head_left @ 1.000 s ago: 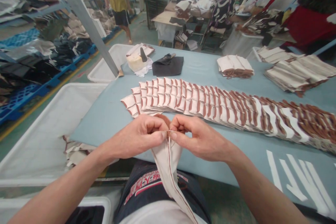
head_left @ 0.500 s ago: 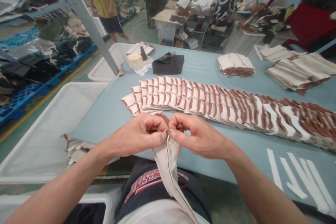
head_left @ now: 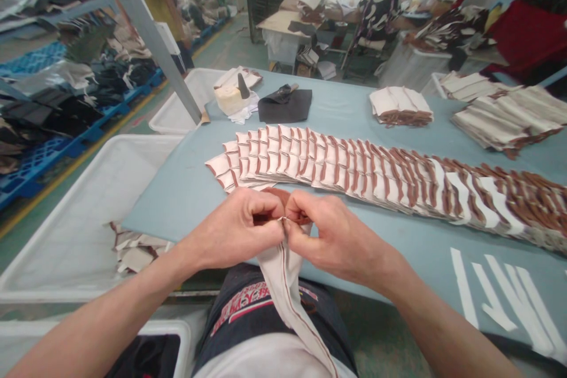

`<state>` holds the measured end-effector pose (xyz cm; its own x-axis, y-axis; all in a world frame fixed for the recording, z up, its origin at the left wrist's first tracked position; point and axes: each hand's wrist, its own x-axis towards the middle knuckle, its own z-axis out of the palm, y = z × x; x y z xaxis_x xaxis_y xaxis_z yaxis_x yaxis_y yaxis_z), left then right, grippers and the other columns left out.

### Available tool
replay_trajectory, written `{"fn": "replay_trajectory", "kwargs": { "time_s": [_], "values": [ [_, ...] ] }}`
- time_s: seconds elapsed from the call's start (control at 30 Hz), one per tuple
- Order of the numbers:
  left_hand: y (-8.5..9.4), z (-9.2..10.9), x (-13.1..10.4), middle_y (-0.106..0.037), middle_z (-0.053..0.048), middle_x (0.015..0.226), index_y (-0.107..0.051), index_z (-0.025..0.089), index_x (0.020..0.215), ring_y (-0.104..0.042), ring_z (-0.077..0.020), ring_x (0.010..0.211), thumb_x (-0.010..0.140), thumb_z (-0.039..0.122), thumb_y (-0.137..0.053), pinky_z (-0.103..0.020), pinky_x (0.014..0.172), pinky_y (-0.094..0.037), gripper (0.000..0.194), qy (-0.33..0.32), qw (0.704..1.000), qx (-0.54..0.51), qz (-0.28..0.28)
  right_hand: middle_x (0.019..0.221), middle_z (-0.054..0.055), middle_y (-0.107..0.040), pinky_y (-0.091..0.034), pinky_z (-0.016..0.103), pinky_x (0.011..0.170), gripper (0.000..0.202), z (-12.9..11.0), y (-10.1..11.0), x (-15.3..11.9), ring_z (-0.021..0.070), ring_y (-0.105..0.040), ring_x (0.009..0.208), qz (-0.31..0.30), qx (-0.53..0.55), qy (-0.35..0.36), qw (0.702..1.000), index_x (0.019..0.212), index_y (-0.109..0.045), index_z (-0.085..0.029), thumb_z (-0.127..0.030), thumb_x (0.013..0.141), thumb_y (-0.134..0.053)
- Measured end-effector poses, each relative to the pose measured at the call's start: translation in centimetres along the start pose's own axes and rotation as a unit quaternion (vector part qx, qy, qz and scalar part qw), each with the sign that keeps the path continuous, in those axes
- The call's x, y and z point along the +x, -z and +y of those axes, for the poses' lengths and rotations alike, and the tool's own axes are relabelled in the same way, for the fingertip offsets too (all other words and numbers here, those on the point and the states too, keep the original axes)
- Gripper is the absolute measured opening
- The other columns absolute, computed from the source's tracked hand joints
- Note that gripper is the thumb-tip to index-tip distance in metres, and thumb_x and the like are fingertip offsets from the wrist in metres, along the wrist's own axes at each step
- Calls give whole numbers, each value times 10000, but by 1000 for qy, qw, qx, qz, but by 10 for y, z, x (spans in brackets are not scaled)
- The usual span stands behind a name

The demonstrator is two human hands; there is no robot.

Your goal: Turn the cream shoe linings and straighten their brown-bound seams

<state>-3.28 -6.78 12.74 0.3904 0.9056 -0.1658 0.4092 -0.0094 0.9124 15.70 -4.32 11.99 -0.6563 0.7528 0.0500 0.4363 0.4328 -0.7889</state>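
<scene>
Where the long cream cloth strip with a dark brown seam [head_left: 282, 286] hangs below your grip, it drapes over the navy garment with red lettering [head_left: 243, 301] on your lap. Its upper end is gathered between your left hand [head_left: 237, 229] and right hand [head_left: 341, 233], which meet almost tip to tip at the near side of the smooth pale-blue surface [head_left: 177, 189]. The fingers [head_left: 268, 236] of both hands are pinched closed on the strip, thumbs toward you; what they press inside the fold is hidden. Since only that small pinch seems to carry the strip, a slackened thumb could let its layers slip apart, and the weight of the loose tail could tug the edge crooked. To your right lie several flat white strips [head_left: 525, 301]; a sweeping forearm could drag them off the near edge. Just past your knuckles runs a long overlapping row of cream-and-brown folded pieces [head_left: 328, 159]; a forward push could disturb its order, your hands being so near its left end. Farther back are a pale-yellow roll [head_left: 228, 102], a black flat cloth [head_left: 286, 109] and a squat cream-and-brown stack [head_left: 401, 106], all out of the way of your hands
</scene>
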Motion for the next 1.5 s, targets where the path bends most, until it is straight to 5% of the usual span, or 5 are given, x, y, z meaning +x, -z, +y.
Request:
{"fn": "replay_trajectory", "kwargs": {
  "time_s": [0.13, 0.37, 0.6, 0.9, 1.5],
  "values": [
    [-6, -4, 2, -468, 43, 581, -560, 140, 591, -395, -77, 559, 706, 191, -489, -186, 505, -302, 144, 4, 999, -43, 24, 649, -59, -480, -285, 263, 584, 164, 2, -1, 0, 113, -416, 594, 3, 12, -1, 1000, 755, -426, -223, -117, 804, -541],
    [5, -8, 2, -528, 41, 642, -616, 133, 665, -414, -74, 579, 723, 195, -550, -173, 517, -337, 107, 11, 988, -145, -49, 712, -55, -515, -330, 249, 585, 123, 16, -1, 2, 108, -456, 626, -48, 103, 31, 993, 786, -454, -218, -180, 880, -524],
    [7, -8, -1, -439, 64, 580, -554, 143, 615, -356, -63, 548, 761, 202, -563, -171, 490, -294, 158, 2, 990, -132, -40, 710, -56, -520, -354, 243, 597, 135, 15, -3, 6, 103, -461, 630, -45, 108, 43, 992, 775, -459, -213, -146, 870, -528],
    [5, -9, -1, -577, 22, 702, -650, 117, 740, -469, -86, 626, 779, 210, -562, -175, 553, -372, 134, 0, 993, -104, -52, 703, -55, -507, -350, 248, 586, 141, 22, -1, 6, 107, -452, 632, -61, 110, 30, 992, 780, -464, -210, -205, 901, -536],
    [28, -7, 15, -378, 53, 641, -513, 152, 667, -324, -87, 602, 859, 355, -575, -203, 531, -254, 286, 4, 992, -76, -96, 856, -13, -609, -446, 237, 694, 77, 23, 17, 30, 117, -568, 761, -55, 170, 83, 980, 915, -563, -191, -237, 966, -598]
  ]
}}
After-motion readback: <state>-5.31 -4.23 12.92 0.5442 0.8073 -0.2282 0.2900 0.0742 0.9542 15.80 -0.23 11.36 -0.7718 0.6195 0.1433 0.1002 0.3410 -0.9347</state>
